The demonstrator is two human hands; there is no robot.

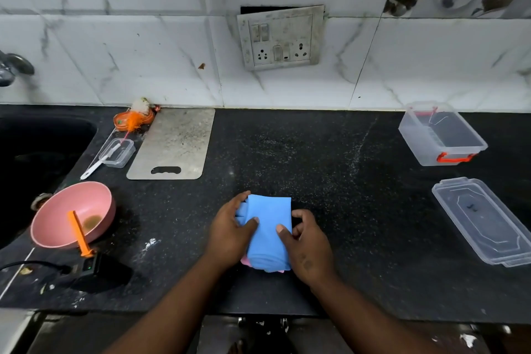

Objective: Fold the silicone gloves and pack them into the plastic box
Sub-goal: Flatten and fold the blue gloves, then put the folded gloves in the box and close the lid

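Observation:
A folded blue silicone glove point(268, 231) lies on the black counter near its front edge, with a bit of pink glove point(245, 261) showing under its near end. My left hand point(230, 234) grips the bundle's left side, thumb on top. Its right side is held by my right hand point(306, 244), thumb pressed on the blue surface. The clear plastic box point(441, 135) with orange latches stands open at the far right by the wall. Its clear lid point(485, 221) lies flat in front of it.
A pink bowl point(71, 214) with an orange tool in it sits at the left, beside a black sink point(37, 158). A steel cutting board point(173, 144), a small clear container point(117, 152) and an orange scrubber lie at the back left. A black power adapter point(94, 269) rests near the front left.

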